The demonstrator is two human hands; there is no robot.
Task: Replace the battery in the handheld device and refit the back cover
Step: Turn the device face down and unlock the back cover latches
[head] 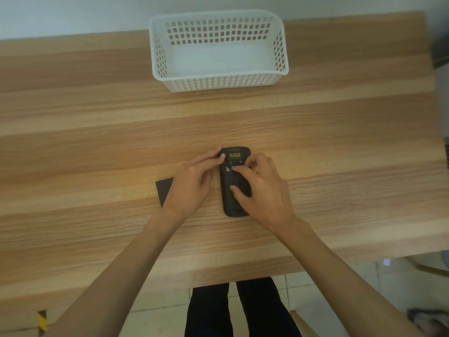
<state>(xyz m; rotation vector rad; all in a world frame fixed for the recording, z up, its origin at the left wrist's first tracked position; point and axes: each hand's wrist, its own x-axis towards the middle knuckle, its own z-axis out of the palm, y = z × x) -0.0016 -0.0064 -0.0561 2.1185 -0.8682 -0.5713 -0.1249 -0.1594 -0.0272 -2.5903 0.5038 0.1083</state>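
A black handheld device (pixel 235 156) lies back-up on the wooden table (pixel 97 147), with a yellow label near its far end. The back cover (pixel 228 190) sits on it. My left hand (pixel 192 183) rests at the device's left side, its fingertips touching the upper left edge. My right hand (pixel 262 188) lies over the right half, thumb pressing the cover, fingers curled at a small latch near the top. A flat black piece (pixel 163 190) lies on the table, partly hidden under my left hand; what it is cannot be told.
An empty white perforated plastic basket (pixel 218 81) stands at the far middle of the table. The table's near edge runs just in front of my legs. A dark object (pixel 441 54) sits at the far right edge.
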